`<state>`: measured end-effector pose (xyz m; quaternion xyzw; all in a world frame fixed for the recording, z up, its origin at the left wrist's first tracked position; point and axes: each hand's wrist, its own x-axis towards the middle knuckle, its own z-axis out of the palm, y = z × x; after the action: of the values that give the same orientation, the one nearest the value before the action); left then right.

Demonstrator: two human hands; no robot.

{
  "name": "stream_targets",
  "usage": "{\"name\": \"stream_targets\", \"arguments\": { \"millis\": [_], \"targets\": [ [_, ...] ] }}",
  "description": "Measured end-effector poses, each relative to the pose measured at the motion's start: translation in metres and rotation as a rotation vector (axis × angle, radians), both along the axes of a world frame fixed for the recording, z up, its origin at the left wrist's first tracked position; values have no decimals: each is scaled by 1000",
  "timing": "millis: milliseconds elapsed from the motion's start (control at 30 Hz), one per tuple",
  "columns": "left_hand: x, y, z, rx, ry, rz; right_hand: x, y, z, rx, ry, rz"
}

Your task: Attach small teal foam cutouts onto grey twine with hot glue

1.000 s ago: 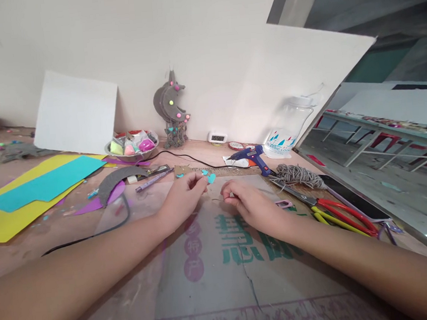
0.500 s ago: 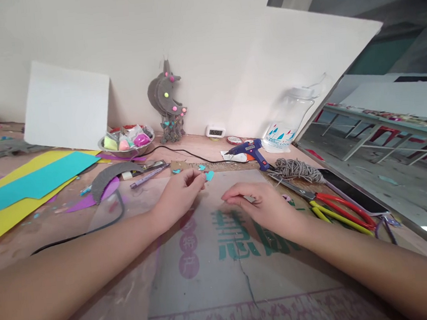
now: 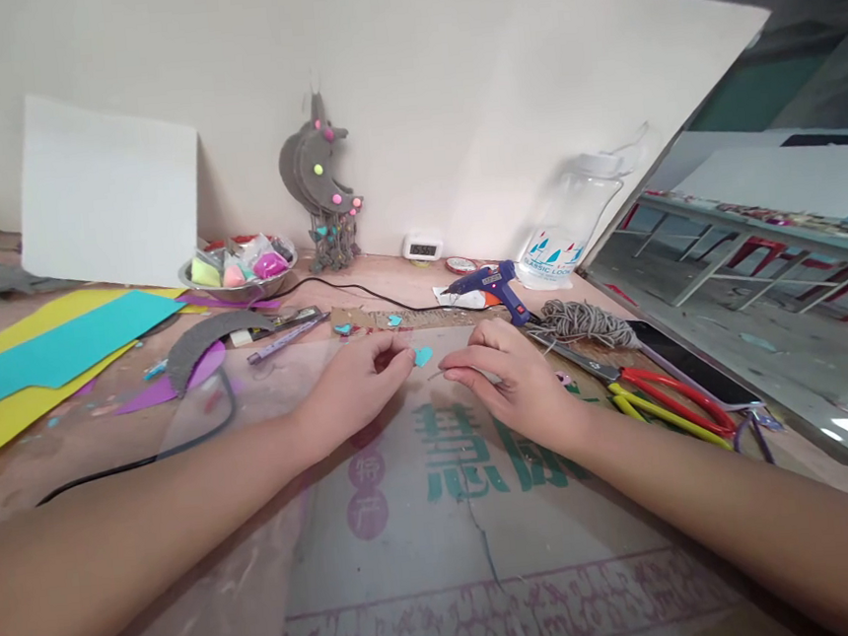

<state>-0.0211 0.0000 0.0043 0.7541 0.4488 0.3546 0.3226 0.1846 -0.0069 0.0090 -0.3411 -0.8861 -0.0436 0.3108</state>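
Note:
My left hand (image 3: pixel 361 381) is closed in a pinch on a small turquoise heart cutout (image 3: pixel 422 356), which sticks out past the fingertips. Facing it, my right hand (image 3: pixel 510 378) pinches a short, thin grey strand (image 3: pixel 435 375) that looks like yarn. A small gap separates the two hands' fingertips. Both are held over a translucent sheet (image 3: pixel 408 567) with printed cardboard showing through it. Just beyond the hands lie more turquoise hearts (image 3: pixel 393 320) on a strip of cardboard.
Right of my hands are scissors (image 3: pixel 673 400), a grey yarn bundle (image 3: pixel 588 325), a phone (image 3: pixel 703 368) and a blue glue gun (image 3: pixel 492 287). Leftward lie a grey felt crescent (image 3: pixel 207 339) and coloured sheets (image 3: pixel 63 352). A bowl (image 3: pixel 243 290) and a moon hanging (image 3: pixel 319 184) are behind.
My right hand has come closer to the left one, and the grey strand now shows at its fingertips. The heart stays in my left hand. The view has shifted slightly.

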Motion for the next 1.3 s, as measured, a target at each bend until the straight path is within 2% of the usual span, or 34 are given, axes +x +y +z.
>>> {"name": "stream_targets", "arguments": {
  "millis": [167,467,1133,1300],
  "targets": [
    [0,0,-3,82,42,-44,0,1,-2,22,-70,-6],
    [0,-1,-3,118,84,-59,-1,1,-2,20,-69,-27],
    [0,-4,-2,106,129,-52,-2,2,-3,58,-68,-26],
    [0,-3,-3,129,134,-85,-3,1,-3,59,-66,-22]
  ]
}}
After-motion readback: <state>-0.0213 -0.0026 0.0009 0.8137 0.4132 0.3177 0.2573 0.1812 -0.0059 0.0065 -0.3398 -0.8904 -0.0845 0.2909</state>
